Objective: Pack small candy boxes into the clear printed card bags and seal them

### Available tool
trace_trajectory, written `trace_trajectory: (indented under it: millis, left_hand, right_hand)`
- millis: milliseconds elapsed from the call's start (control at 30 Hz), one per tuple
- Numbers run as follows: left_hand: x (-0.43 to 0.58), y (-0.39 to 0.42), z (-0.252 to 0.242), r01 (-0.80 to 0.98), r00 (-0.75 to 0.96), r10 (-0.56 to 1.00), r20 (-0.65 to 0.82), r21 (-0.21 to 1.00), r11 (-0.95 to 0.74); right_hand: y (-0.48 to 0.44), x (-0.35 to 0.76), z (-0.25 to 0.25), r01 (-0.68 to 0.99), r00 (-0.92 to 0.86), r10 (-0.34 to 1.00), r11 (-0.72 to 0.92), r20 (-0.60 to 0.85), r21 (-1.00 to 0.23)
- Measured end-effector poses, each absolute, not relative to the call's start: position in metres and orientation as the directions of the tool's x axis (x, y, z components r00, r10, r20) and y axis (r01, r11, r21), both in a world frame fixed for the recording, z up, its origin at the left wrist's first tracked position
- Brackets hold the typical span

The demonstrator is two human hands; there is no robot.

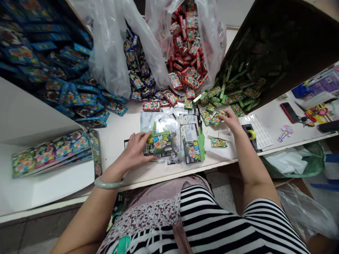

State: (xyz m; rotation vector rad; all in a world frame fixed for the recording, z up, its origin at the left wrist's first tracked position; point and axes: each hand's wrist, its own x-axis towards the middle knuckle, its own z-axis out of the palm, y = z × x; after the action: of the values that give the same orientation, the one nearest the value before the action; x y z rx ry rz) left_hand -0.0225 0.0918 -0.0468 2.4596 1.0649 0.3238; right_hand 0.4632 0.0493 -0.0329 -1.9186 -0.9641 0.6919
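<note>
My left hand (137, 148) is closed on a black and green card packet (160, 143) over the middle of the white table. My right hand (229, 119) pinches a small green packet (217, 117) at the front of the green pile. Between the hands lie clear plastic sleeves (169, 123) and a stack of black and green cards (192, 151). One more small green packet (219, 142) rests on white paper below my right hand.
Blue packets (79, 102) fill a box at left. Plastic bags hold purple packets (137, 67) and red packets (188, 63). Green packets (238, 95) spill from a box at right. Long packaged strips (50, 151) lie in a left tray. A phone (289, 112) and scissors (317, 112) lie far right.
</note>
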Motion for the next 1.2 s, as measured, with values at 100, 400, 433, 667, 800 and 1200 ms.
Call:
trace_trajectory:
  millis: [100,400,433,667,800,1200]
  left_hand:
    - [-0.025,0.085,-0.036,0.633,0.609,0.786,0.109,0.531,-0.564]
    - [-0.021,0.077,-0.037,0.598,0.578,0.793,0.193,0.561,-0.572]
    - [-0.025,0.076,-0.038,0.599,0.58,0.793,0.188,0.561,-0.571]
    - [-0.037,0.072,-0.042,0.592,0.617,0.775,0.14,0.566,-0.573]
    - [-0.034,0.07,-0.041,0.577,0.645,0.751,0.142,0.554,-0.6]
    - [-0.029,0.072,-0.043,0.564,0.659,0.728,0.191,0.515,-0.646]
  right_hand:
    - [0.048,0.438,-0.014,0.252,0.498,0.863,-0.238,-0.086,-0.938]
    - [0.034,0.318,-0.021,0.271,0.17,0.944,-0.319,-0.281,-0.908]
    - [0.032,0.316,-0.02,0.414,0.126,0.965,-0.261,-0.229,-0.872]
    - [0.051,0.325,-0.005,0.837,-0.383,0.924,0.338,-0.019,-0.43]
    - [0.072,0.324,-0.015,0.869,-0.422,0.889,0.341,-0.178,-0.358]
    - [0.037,0.284,0.05,0.715,-0.573,0.813,0.557,0.102,-0.423]
